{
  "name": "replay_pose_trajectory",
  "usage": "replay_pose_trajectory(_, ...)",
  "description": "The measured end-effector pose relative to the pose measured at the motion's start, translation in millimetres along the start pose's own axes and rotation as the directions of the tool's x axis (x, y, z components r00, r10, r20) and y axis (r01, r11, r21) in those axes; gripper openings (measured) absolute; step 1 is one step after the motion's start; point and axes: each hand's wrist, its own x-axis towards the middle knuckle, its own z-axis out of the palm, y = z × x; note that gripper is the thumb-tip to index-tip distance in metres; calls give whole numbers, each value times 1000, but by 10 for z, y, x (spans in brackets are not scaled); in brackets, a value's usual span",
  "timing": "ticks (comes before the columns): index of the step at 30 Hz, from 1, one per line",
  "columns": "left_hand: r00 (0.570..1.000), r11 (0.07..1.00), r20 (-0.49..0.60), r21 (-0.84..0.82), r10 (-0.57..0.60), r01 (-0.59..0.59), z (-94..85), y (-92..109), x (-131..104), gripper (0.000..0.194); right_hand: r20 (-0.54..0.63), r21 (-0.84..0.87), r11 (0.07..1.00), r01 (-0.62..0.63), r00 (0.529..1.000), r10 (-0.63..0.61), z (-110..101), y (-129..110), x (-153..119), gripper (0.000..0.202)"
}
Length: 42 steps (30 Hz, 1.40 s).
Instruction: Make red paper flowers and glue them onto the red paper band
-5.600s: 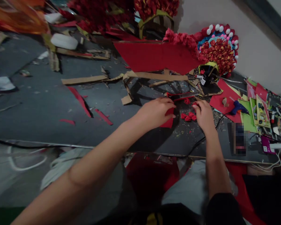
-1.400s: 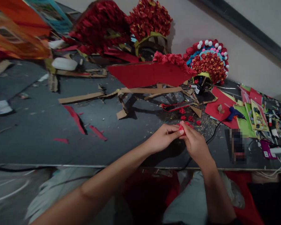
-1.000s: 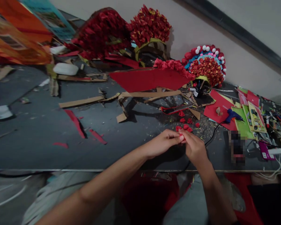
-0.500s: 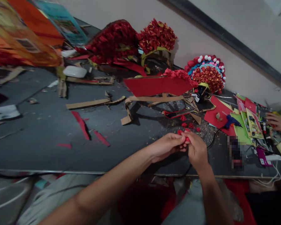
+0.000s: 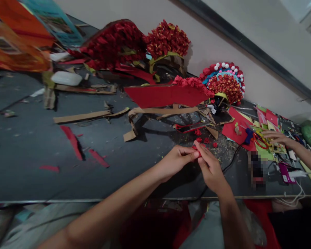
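Pinched in the left hand (image 5: 176, 162), low over the front of a dark bench (image 5: 28, 145): a small red piece (image 5: 199, 155), mostly hidden by fingers. Against the same piece, the right hand (image 5: 211, 169), fingers nearly straight, thumb below; cannot tell whether gripping. Just beyond, a scatter of red rosettes (image 5: 215, 145). Farther back, bent cardboard strips (image 5: 166, 111) and a red panel (image 5: 158, 97) with a ruffled edge, near a fan-shaped ornament (image 5: 225, 84) rimmed with white balls. To the right, another person's hand (image 5: 278, 137) at orange-handled scissors (image 5: 256, 142), beside a blue glue gun (image 5: 248, 136).
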Motion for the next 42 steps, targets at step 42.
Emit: replay_pose_trajectory(42, 995, 999, 97, 35, -1, -2, 31, -50, 34, 43, -192, -395, 904, 165, 947, -257, 68, 84, -25, 39)
